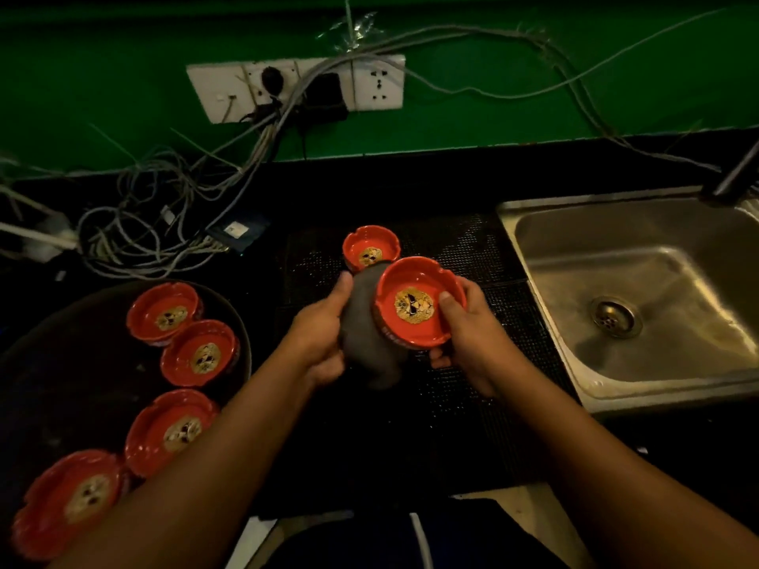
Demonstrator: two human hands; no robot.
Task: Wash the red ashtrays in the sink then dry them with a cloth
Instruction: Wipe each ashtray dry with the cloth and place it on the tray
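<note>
At frame centre, over the black mesh mat point(451, 248) on the tabletop, we hold one red ashtray point(415, 322) in the right grip point(464, 334): thumb hooked over the rim, fingers curled beneath. The left grip point(324, 334) wraps the grey cloth point(365, 334), pressed to the ashtray's left outer wall. Drying step, we judge. To do it well, we should turn the ashtray with the right grip while the cloth wipes round the wall, then push cloth into the bowl and rim notches, then the base. Stay over the mat; the glaze is likely slippery. A second ashtray point(371, 248) sits on the mat just behind; four more ashtrays point(200, 353) lie on the round tray point(82, 384), lower left. Sink point(677, 248) at right.
</note>
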